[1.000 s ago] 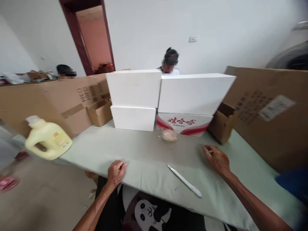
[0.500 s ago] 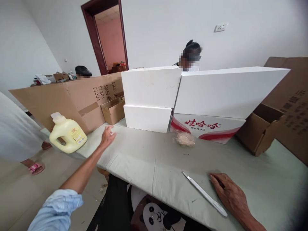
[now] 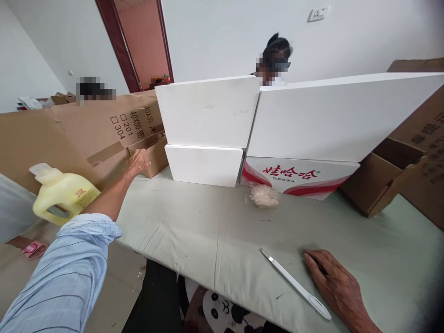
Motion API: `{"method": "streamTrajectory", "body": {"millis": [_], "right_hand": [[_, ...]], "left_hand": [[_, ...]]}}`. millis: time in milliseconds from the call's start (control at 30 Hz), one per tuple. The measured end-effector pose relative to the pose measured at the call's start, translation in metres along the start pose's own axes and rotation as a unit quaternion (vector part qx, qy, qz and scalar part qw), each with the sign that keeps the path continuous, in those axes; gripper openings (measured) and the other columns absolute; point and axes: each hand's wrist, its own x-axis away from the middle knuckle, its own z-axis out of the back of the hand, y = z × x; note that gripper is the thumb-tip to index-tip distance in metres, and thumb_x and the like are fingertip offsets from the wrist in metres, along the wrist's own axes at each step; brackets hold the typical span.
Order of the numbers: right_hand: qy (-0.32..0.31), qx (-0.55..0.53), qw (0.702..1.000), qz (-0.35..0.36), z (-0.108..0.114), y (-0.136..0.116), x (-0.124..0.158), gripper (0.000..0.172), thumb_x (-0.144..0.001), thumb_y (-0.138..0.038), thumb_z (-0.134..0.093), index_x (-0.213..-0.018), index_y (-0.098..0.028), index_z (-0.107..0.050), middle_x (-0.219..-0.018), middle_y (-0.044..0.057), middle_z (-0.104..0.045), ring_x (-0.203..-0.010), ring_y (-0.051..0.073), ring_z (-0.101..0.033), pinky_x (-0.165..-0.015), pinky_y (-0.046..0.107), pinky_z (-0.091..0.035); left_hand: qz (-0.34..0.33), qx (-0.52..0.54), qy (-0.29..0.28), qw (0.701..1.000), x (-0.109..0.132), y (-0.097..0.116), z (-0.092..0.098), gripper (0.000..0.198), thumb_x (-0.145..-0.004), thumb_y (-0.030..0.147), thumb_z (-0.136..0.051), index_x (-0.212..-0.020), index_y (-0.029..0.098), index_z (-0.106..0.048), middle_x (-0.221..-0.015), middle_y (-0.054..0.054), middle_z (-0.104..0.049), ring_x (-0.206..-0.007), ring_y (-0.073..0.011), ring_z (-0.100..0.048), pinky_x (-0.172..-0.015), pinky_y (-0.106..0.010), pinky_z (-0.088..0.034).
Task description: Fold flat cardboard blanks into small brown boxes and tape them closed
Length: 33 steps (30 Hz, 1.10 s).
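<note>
My left hand [image 3: 138, 162] reaches to the small open cardboard box [image 3: 157, 157] at the left of the white boxes. Its fingers are partly bent at the box's near edge, and I see nothing held in them. My right hand [image 3: 335, 282] rests on the table with its fingers curled together and nothing visible in it. Just left of it lies a scalpel-like knife [image 3: 298, 284] with a white handle. A crumpled clear plastic bundle with pale contents [image 3: 262, 196] sits before the white and red box [image 3: 301, 178].
White boxes [image 3: 208, 113] stand stacked across the back of the cloth-covered table [image 3: 183, 217]. A yellow jug [image 3: 65, 192] is at the left, beside a large cardboard sheet [image 3: 79, 125]. Another open cardboard box [image 3: 381, 175] stands right. Two people sit beyond.
My left hand has moved forward and left to the small cardboard box. The view has turned slightly downward and right. My right hand stays beside the knife.
</note>
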Motion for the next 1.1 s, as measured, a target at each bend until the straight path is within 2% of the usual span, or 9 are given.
{"method": "streamTrajectory", "body": {"millis": [167, 300, 500, 633, 733, 833, 900, 967, 1100], "right_hand": [[0.005, 0.006, 1.000, 0.016, 0.003, -0.004, -0.002, 0.041, -0.109, -0.055, -0.049, -0.098, -0.027, -0.077, -0.094, 0.005, -0.080, -0.081, 0.023, -0.078, -0.069, 0.033, -0.059], [0.006, 0.004, 1.000, 0.011, 0.001, -0.004, -0.002, 0.041, -0.109, -0.053, -0.048, -0.096, -0.026, -0.076, -0.095, 0.005, -0.080, -0.081, 0.023, -0.078, -0.070, 0.033, -0.058], [0.004, -0.009, 1.000, -0.009, -0.003, -0.002, -0.002, 0.042, -0.107, -0.054, -0.049, -0.093, -0.025, -0.076, -0.094, 0.008, -0.080, -0.085, 0.024, -0.077, -0.076, 0.035, -0.058], [0.008, -0.026, 0.999, -0.034, 0.002, -0.014, -0.012, 0.047, -0.104, -0.058, -0.048, -0.089, -0.024, -0.076, -0.090, 0.009, -0.078, -0.082, 0.024, -0.074, -0.076, 0.036, -0.056], [0.007, -0.070, 0.996, -0.052, 0.011, -0.046, -0.024, 0.050, -0.104, -0.063, -0.048, -0.090, -0.022, -0.075, -0.088, 0.010, -0.075, -0.074, 0.022, -0.068, -0.076, 0.037, -0.056], [-0.026, -0.158, 0.986, -0.043, 0.020, -0.099, -0.028, 0.051, -0.104, -0.066, -0.054, -0.107, -0.021, -0.077, -0.099, 0.012, -0.074, -0.077, 0.022, -0.065, -0.077, 0.039, -0.057], [-0.090, -0.226, 0.970, -0.016, 0.024, -0.136, -0.023, 0.053, -0.101, -0.067, -0.064, -0.127, -0.023, -0.075, -0.119, 0.015, -0.073, -0.092, 0.026, -0.069, -0.083, 0.041, -0.060], [-0.157, -0.282, 0.946, 0.020, 0.026, -0.166, -0.015, 0.069, -0.095, -0.068, -0.075, -0.151, -0.029, -0.064, -0.142, 0.015, -0.066, -0.115, 0.031, -0.068, -0.097, 0.046, -0.060], [-0.217, -0.310, 0.924, 0.056, 0.022, -0.187, -0.005, 0.109, -0.087, -0.067, -0.087, -0.176, -0.038, -0.030, -0.172, 0.014, -0.044, -0.150, 0.038, -0.051, -0.123, 0.056, -0.046]], "left_hand": [[0.020, -0.047, -0.005, 0.999, 0.024, 0.000, 0.010, 0.033, -0.102, 0.027, -0.055, -0.129, 0.013, -0.068, -0.136, -0.024, -0.070, -0.127, -0.0393, -0.067, -0.103, -0.047, -0.052], [0.014, -0.064, 0.004, 0.998, 0.064, -0.009, 0.031, 0.027, -0.100, 0.030, -0.052, -0.115, 0.018, -0.071, -0.126, -0.021, -0.074, -0.123, -0.0399, -0.068, -0.094, -0.042, -0.053], [-0.011, -0.053, 0.037, 0.998, 0.174, -0.039, 0.061, 0.022, -0.096, 0.032, -0.051, -0.101, 0.022, -0.070, -0.110, -0.014, -0.076, -0.108, -0.0325, -0.071, -0.091, -0.038, -0.054], [-0.106, 0.076, 0.083, 0.988, 0.259, -0.043, 0.069, 0.022, -0.098, 0.041, -0.052, -0.090, 0.027, -0.066, -0.097, -0.006, -0.074, -0.096, -0.0284, -0.071, -0.086, -0.038, -0.056], [-0.176, 0.184, 0.081, 0.964, 0.304, -0.022, 0.073, 0.025, -0.101, 0.046, -0.055, -0.088, 0.029, -0.067, -0.090, -0.004, -0.072, -0.089, -0.0266, -0.069, -0.082, -0.039, -0.057], [-0.229, 0.243, 0.057, 0.941, 0.331, 0.017, 0.075, 0.024, -0.104, 0.043, -0.056, -0.091, 0.028, -0.070, -0.091, -0.005, -0.072, -0.089, -0.0256, -0.069, -0.083, -0.039, -0.058], [-0.280, 0.267, 0.036, 0.922, 0.344, 0.044, 0.076, 0.025, -0.107, 0.038, -0.053, -0.093, 0.027, -0.071, -0.093, -0.007, -0.073, -0.089, -0.0249, -0.068, -0.083, -0.038, -0.058], [-0.332, 0.283, 0.016, 0.900, 0.354, 0.066, 0.077, 0.027, -0.109, 0.034, -0.051, -0.094, 0.026, -0.072, -0.093, -0.007, -0.072, -0.088, -0.0240, -0.068, -0.082, -0.038, -0.057], [-0.347, 0.322, 0.027, 0.880, 0.361, 0.070, 0.074, 0.024, -0.104, 0.030, -0.062, -0.125, 0.028, -0.073, -0.123, -0.011, -0.072, -0.103, -0.0246, -0.072, -0.091, -0.039, -0.061]]}}
